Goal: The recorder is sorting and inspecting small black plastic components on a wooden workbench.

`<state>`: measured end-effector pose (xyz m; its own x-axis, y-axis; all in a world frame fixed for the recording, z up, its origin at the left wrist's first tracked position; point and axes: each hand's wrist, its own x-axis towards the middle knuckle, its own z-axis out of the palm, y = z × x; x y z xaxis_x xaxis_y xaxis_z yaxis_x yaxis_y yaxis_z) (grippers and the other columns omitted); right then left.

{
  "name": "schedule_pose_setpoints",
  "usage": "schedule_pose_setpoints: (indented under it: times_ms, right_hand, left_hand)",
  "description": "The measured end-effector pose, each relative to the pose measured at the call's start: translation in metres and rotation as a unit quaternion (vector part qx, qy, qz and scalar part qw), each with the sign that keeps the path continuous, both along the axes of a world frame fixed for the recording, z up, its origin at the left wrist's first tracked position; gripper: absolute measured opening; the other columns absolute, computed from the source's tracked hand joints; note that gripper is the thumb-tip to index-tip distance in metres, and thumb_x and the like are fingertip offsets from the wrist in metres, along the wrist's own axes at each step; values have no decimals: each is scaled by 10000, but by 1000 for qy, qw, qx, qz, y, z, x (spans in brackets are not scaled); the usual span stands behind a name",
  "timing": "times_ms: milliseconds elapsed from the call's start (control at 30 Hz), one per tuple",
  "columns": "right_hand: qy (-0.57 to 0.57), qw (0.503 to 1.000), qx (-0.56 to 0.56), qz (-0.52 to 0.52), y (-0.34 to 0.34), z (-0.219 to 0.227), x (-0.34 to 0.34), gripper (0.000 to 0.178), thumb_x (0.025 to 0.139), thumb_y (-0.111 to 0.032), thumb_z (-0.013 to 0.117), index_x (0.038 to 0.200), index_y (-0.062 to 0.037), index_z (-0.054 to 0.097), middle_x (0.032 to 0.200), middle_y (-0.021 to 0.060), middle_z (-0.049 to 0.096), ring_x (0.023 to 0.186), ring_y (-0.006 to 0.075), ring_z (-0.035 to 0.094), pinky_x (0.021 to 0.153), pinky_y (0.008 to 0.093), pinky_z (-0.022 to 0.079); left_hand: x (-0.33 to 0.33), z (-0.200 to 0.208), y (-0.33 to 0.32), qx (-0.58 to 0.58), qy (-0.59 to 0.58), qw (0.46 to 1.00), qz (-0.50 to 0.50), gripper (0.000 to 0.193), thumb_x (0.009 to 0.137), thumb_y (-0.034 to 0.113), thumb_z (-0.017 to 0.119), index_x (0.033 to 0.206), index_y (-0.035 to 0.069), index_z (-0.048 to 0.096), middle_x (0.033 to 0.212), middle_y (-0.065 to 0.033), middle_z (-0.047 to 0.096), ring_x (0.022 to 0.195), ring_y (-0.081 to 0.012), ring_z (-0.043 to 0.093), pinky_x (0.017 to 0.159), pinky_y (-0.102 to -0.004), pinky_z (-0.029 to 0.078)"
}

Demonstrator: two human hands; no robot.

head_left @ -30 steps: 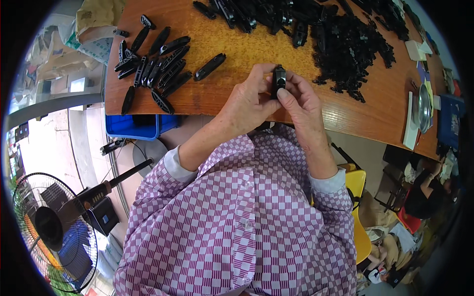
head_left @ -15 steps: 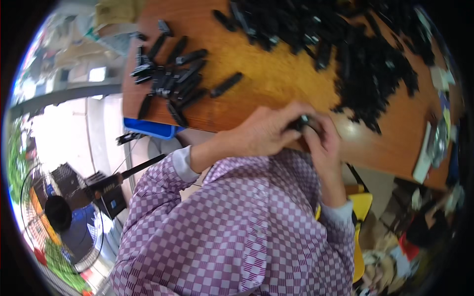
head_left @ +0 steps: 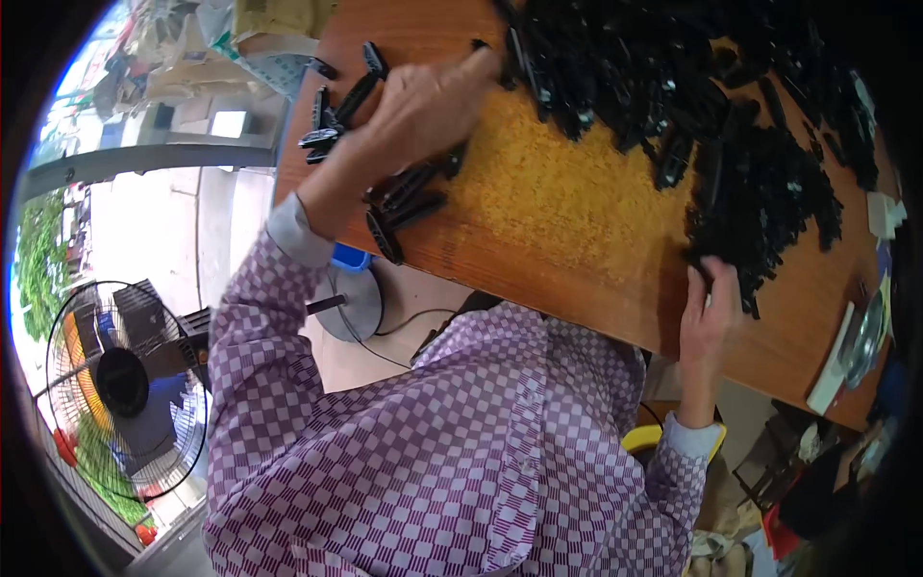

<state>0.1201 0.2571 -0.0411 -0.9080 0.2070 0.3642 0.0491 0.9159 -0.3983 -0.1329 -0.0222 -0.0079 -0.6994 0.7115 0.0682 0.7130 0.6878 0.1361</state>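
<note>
My left hand [head_left: 433, 104] stretches across the left part of the table. Its fingertips are closed over a black elongated plastic piece [head_left: 506, 81] at the left edge of the big heap; the piece is partly hidden by the fingers. Under and beside my left forearm lies a group of similar black pieces [head_left: 411, 188], some covered by the arm. My right hand [head_left: 710, 313] is at the near edge of a pile of small black parts [head_left: 764, 202]. Its thumb and forefinger are apart, the tips touching the pile's edge.
A large heap of black pieces [head_left: 615, 67] covers the far side of the wooden table [head_left: 567, 202]. A long white-edged object [head_left: 832, 361] lies at the right edge. Below the table's left end are a blue bin [head_left: 351, 258] and a standing fan [head_left: 123, 383].
My hands were together at the table's front edge around a small dark item. They have parted: the left went up and left to a black piece, the right moved right to the small parts.
</note>
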Motion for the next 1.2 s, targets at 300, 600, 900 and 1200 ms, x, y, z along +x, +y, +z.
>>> schedule_pose_setpoints:
  times_ms: [300,600,900,1200]
  right_hand:
    - [-5,487,-873,29,-2,4,1,154,951,-146,548,1099,-102,538,821,82,515,576,98,451,466,187,384]
    - [-48,600,-798,4,-20,11,2,156,915,-116,603,1063,-91,560,915,113,680,662,146,644,534,205,475]
    - [-7,819,-570,67,-61,19,-8,117,937,-99,562,1043,-50,552,978,94,653,808,122,616,702,228,478]
    - [-51,971,-93,215,-51,66,-16,151,753,80,633,868,-4,584,907,79,556,811,217,571,682,288,452]
  left_hand:
    - [-47,-26,25,169,72,958,-219,333,807,66,574,1134,32,526,921,-187,564,999,-371,549,728,-457,480]
    - [-3,-51,4,185,-92,978,41,336,864,121,575,1188,64,510,1019,-124,613,927,-279,619,721,-385,503]
    - [130,-37,39,451,-675,581,-61,394,961,250,528,1287,33,485,1062,-49,628,898,-145,644,731,-237,514]
    - [146,-32,48,407,-693,593,-56,371,950,138,530,1283,-12,464,986,-61,622,814,-138,650,695,-237,530]
